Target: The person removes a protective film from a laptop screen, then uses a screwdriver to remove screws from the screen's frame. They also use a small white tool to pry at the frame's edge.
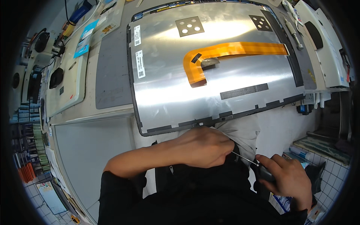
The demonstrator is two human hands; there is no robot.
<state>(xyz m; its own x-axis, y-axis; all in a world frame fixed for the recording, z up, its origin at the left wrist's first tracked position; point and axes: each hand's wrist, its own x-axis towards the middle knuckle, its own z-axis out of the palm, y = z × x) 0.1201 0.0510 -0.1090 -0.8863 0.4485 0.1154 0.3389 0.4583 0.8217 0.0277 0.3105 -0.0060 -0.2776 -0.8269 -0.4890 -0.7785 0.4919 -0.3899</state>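
Note:
My right hand (pixel 287 178) is wrapped round the dark handle of a screwdriver (pixel 266 173). Its thin metal shaft points up and left to the closed fingers of my left hand (pixel 208 148). Whatever those left fingers hold is hidden. Just beyond my left hand lies a large display panel (pixel 165 101), silver back up, with a black frame; its near edge reaches past the table edge. A wide orange ribbon cable (pixel 236 48) bends across the panel's back. Black tape strips, perforated dark patches and white labels are stuck on the metal.
A grey mat (pixel 116 71) lies under the panel. To the left is a cream-coloured board (pixel 71 80) with a blue packet (pixel 86 37). At right, a silver pen-like tool (pixel 293 33) rests beside a white device (pixel 326 48). A drawer cabinet front (pixel 93 150) stands below the table.

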